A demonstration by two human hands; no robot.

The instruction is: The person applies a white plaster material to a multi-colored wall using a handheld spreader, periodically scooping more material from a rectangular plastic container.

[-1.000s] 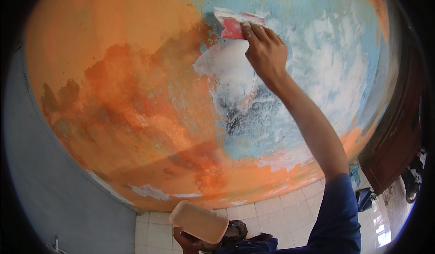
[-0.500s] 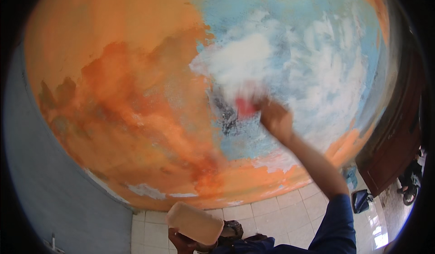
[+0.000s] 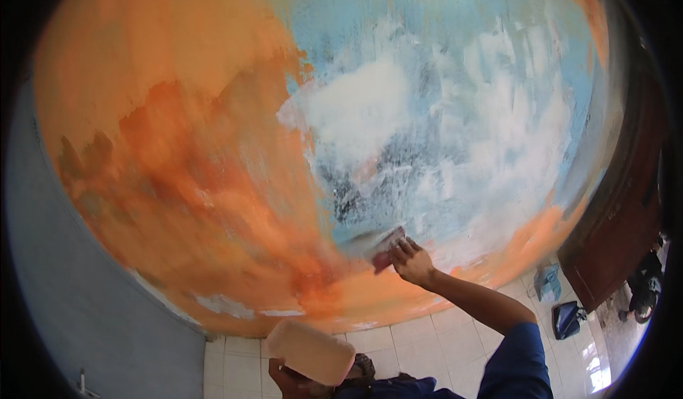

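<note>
1. Low on the wall (image 3: 213, 150), near where blue meets orange, the right hand (image 3: 413, 262) has its grip clamped on a putty knife (image 3: 384, 248), whose blade lies flat against the surface; half a second ago the same hand was higher, just under the big white patch, and a second ago it was near the top of the blue area
2. That tool shows a reddish handle end under the fingers and a greyish, smeared blade, blurred by motion
3. Up from the blade, the white filler patch (image 3: 356, 114) spreads over the blue paint, with dark scraped specks beneath it
4. At the bottom edge, the left hand (image 3: 284, 379) is closed around the underside of a pale peach rectangular tray (image 3: 309, 351), held tilted above the white floor tiles (image 3: 420, 349), much as before
5. Further right stand a dark wooden door (image 3: 619, 214) and blue bags (image 3: 565, 317) on the floor
</note>
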